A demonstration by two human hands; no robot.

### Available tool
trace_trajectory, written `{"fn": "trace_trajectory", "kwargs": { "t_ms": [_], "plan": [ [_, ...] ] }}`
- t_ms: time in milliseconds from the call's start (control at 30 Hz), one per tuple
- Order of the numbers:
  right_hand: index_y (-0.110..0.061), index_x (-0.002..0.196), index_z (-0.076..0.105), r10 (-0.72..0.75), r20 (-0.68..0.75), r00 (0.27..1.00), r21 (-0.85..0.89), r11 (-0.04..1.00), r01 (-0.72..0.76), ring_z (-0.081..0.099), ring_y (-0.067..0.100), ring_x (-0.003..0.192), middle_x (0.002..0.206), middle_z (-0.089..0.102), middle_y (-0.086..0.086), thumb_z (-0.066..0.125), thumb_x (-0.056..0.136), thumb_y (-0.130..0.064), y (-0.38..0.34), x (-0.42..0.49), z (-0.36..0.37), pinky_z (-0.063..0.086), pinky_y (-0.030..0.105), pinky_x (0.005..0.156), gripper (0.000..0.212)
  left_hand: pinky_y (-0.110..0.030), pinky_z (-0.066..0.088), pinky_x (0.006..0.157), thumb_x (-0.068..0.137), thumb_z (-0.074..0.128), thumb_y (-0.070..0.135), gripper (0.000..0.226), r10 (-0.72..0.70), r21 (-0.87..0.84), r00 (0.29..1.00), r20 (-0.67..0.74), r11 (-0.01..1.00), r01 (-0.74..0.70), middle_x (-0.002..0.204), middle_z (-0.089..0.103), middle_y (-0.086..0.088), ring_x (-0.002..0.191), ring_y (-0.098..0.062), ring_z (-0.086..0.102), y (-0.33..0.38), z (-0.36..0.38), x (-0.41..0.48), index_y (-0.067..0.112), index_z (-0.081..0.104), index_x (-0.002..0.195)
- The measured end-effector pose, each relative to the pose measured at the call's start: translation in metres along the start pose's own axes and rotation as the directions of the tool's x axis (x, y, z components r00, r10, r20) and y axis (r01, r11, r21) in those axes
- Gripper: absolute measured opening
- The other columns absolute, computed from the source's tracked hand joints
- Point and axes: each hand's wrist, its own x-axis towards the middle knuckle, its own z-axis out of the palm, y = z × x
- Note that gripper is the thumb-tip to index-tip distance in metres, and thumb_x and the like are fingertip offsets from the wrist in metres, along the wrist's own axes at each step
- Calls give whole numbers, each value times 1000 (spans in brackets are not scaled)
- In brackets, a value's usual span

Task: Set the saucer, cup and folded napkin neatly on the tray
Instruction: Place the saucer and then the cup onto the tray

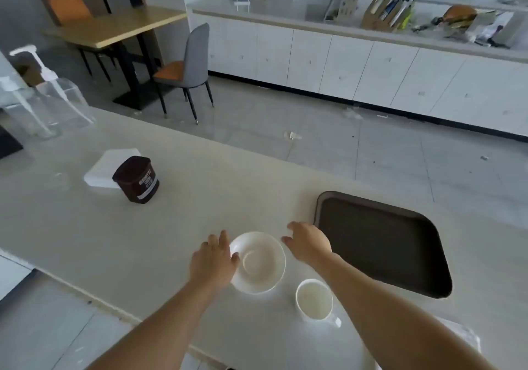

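Where the table's (200, 187) near edge cuts across the lower left, both bare forearms reach over it toward the middle. Nearest lies the cup (314, 299), upright, handle turned toward the person, standing under the right forearm and just beside the saucer (261, 262). A pale, blurred thing shows past the right forearm at the lower right; I cannot tell what it is. The saucer sits flat on the table between the two hands. The left hand (213, 264) lies at the saucer's left rim, fingers spread and thumb touching the rim, its grip loose and closed on nothing. The right hand (308, 244) hovers at the saucer's far right rim, fingers curled and apart, grip open and holding nothing. Just right of that hand the dark tray (383, 244) lies bare, its left rim near the fingers and its far corner close to the table's far edge. Bare tabletop runs wide to the left and beyond the saucer. Farther left stands a brown jar (136, 179), touching a white folded napkin (110, 164) behind it. Clear pump bottles (54, 104) stand at the far left corner. Beyond the table lies open floor.
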Motion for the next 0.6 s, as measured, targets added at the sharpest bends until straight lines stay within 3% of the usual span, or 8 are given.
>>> {"fn": "trace_trajectory", "kwargs": {
  "t_ms": [100,233,400,600],
  "plan": [
    [-15,122,62,91,94,991,-6,996,-91,65,32,103,115,69,8,58,93,-40,-6,9,14,55,38,80,39,-38,48,77,95,42,40,39,-19,-139,998,58,990,27,114,55,-10,101,-31,60,-10,14,12,11,44,121],
    [-13,114,65,165,202,965,-39,986,-160,65,34,101,112,69,11,62,92,-37,-9,14,30,50,32,73,33,-38,49,81,96,44,36,31,-53,-229,993,104,971,76,111,63,-10,103,-30,61,-13,29,18,10,54,111],
    [-16,87,61,168,247,954,-12,985,-170,67,32,86,89,68,9,59,88,-20,-11,23,35,45,28,63,5,-35,45,74,92,48,22,18,-105,-341,993,62,932,120,103,69,-11,98,-31,63,-6,38,21,7,58,98],
    [-13,77,57,132,229,965,90,984,-156,71,34,84,82,69,10,58,87,-16,-2,29,30,53,31,66,11,-35,42,71,88,54,13,13,-170,-428,985,-2,891,153,98,71,-14,95,-35,62,4,35,24,5,63,92]
  ]
}}
